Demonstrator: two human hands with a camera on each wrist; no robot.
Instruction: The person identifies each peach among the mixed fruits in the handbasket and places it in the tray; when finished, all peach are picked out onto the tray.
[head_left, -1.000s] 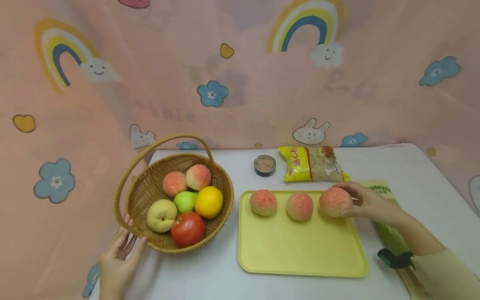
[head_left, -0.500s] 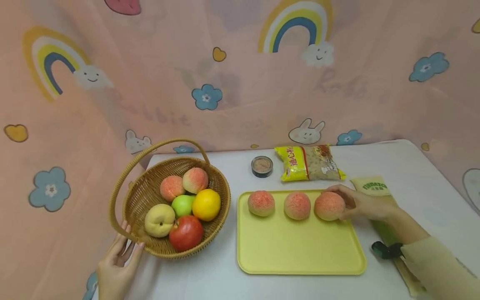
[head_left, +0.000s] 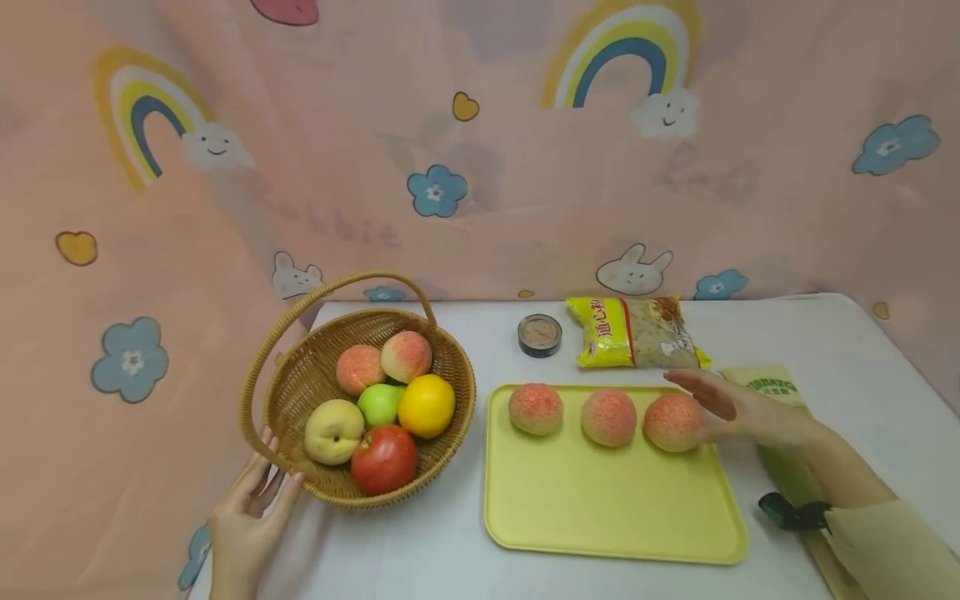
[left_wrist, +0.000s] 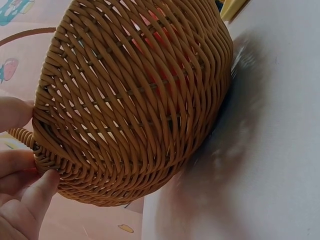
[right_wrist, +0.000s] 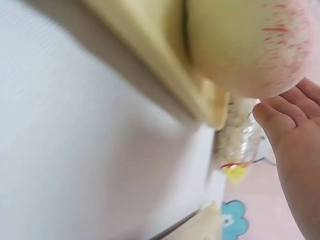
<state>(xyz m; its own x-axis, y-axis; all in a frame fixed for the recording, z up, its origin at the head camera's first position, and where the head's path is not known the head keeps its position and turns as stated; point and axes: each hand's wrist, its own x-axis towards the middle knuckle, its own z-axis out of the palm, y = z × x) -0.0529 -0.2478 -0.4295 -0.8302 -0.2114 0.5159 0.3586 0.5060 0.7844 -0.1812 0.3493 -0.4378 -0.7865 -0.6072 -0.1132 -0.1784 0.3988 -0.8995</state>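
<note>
My left hand [head_left: 247,525] grips the rim of a wicker basket [head_left: 303,371] near its handle foot; in the left wrist view, thumb and fingers lie on both sides of the rim. Inside the basket are two pinkish peaches [head_left: 407,357], a pale yellow peach [head_left: 334,432], a green fruit [head_left: 381,406], a yellow-orange fruit [head_left: 426,406] and a red apple [head_left: 385,459]. On the yellow tray [head_left: 615,508], three peaches stand in a row along the back. Beside the rightmost peach [head_left: 671,422] is my right hand [head_left: 757,415], fingers spread and lifted off, thumb close to the fruit.
Behind the tray lie a small round tin [head_left: 539,335] and a yellow bag of pasta [head_left: 637,333]. A green and beige packet [head_left: 772,385] lies under the right forearm. A printed pink cloth [head_left: 495,225] hangs behind the white table [head_left: 412,550].
The rightmost peach has been set down on the tray beside the middle one. My right hand has let go and its fingers have opened away. The left hand stays on the basket.
</note>
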